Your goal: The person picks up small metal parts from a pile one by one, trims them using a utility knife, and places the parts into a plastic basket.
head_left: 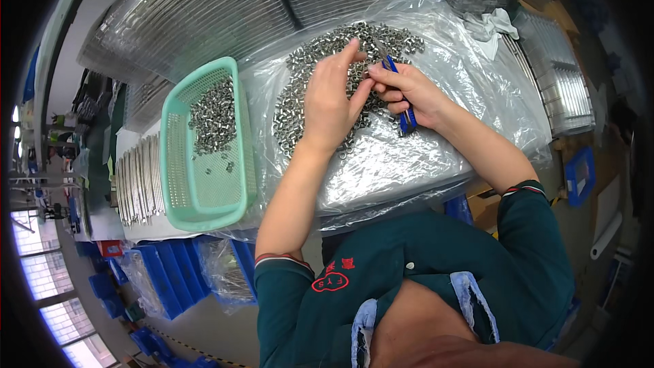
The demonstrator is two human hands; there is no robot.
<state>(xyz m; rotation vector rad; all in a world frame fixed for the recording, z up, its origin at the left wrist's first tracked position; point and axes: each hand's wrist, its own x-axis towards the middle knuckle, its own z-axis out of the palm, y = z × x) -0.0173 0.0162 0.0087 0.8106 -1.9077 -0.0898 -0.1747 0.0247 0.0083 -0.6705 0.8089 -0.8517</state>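
A pile of small shiny metal rings or ferrules [293, 112] lies on clear plastic sheeting [436, 163] in front of me. My left hand [330, 99] is over the middle of the pile, its fingers raised and its thumb spread away from them. Close to that thumb, my right hand [409, 92] is closed around a slim blue-and-black-handled hand tool [407, 119], its narrow metal end pointing toward the pile. The right thumb and index finger pinch together near the left thumb; anything small between them is too hard to make out.
Left of the pile stands a mint-green plastic basket [208, 215] partly filled with similar metal pieces. Metal rods [139, 180] lie beside it. Stacked clear plastic trays [204, 20] line the far side. A whitish glove or cloth [492, 31] lies at right; blue bins [170, 276] stand below left.
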